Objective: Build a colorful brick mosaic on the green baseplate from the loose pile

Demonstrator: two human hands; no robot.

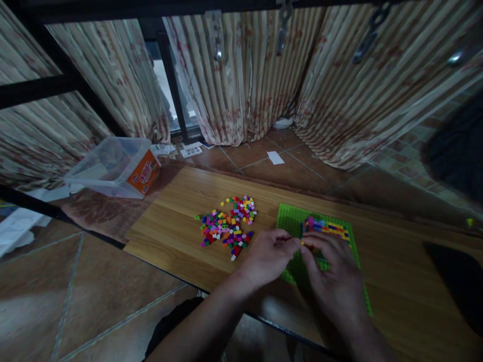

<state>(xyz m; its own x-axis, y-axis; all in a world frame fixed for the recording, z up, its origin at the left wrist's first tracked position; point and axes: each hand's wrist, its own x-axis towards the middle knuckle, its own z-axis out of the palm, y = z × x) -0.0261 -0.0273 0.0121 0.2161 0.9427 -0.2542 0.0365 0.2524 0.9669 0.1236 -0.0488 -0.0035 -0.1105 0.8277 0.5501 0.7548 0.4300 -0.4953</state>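
My left hand [269,255] is closed in a pinch over the left part of a green studded baseplate [292,215]. Its fingertips meet those of my right hand [334,269] at a tiny yellow toy brick [302,243], which both hands appear to grip. Behind my right fingers, a block of coloured bricks [332,227] in rows of yellow, blue, red and purple is built on the baseplate. My right hand hides part of this build. Left of my hands lies a loose pile of small multicoloured bricks [226,223].
The wooden table [169,211] carries the pile and baseplate. A clear plastic bin [109,171] with an orange label stands past its left end. Papers [275,158] lie on the tiled floor before striped curtains [226,85]. A dark blurred shape [458,146] is at the right.
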